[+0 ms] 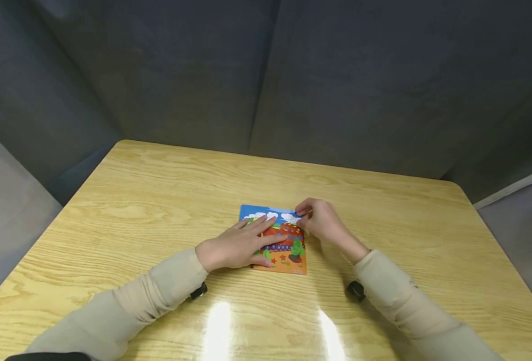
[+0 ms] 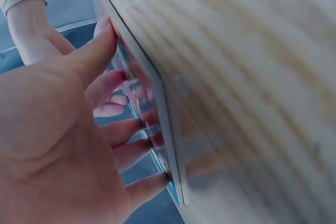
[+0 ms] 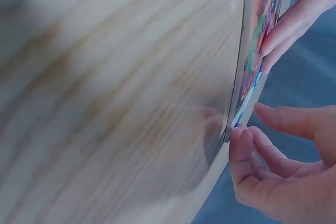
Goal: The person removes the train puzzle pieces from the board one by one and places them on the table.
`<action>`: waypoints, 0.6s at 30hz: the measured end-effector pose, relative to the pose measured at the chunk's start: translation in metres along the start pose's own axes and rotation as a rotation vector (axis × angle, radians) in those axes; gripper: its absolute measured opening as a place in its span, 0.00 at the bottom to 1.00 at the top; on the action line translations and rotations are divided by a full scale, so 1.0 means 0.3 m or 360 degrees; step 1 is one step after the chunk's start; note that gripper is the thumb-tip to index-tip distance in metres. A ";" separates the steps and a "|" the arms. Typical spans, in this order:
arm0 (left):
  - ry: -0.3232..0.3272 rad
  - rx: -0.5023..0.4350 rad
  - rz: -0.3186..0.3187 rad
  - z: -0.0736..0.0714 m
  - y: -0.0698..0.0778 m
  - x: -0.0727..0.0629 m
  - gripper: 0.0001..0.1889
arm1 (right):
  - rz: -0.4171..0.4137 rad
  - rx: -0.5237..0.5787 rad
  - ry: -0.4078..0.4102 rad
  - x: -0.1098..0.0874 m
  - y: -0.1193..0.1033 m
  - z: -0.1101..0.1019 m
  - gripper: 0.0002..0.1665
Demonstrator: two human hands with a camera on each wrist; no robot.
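Only left wrist view shows palm (image 2: 58,145) of wide left grip (image 1: 241,245); narrow right grip (image 1: 322,221) touches board (image 1: 283,254).

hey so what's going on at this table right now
A person is handling a colorful picture board lying on a wooden table. The left hand rests across the picture, fingers spread. The right hand is at the board's far right corner with its fingers curled; whether it grips that corner is unclear.
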State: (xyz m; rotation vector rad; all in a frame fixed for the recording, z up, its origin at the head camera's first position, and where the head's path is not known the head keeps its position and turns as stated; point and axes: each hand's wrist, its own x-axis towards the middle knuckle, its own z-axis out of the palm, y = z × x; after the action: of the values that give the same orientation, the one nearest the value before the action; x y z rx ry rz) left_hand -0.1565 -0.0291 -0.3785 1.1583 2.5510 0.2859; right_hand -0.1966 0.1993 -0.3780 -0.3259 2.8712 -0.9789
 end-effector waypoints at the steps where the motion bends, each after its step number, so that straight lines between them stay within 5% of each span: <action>1: -0.0002 -0.0001 -0.0002 -0.001 0.001 0.000 0.35 | 0.0015 0.0011 -0.0006 0.003 -0.002 -0.001 0.14; 18: -0.0021 0.0004 -0.0002 -0.006 0.003 -0.001 0.35 | 0.0318 0.0408 -0.0115 0.024 0.014 -0.010 0.21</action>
State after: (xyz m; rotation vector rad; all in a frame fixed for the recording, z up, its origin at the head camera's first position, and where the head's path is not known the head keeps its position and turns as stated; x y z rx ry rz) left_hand -0.1564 -0.0287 -0.3765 1.1557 2.5409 0.2741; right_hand -0.2049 0.2027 -0.3782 -0.0509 2.6100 -1.2467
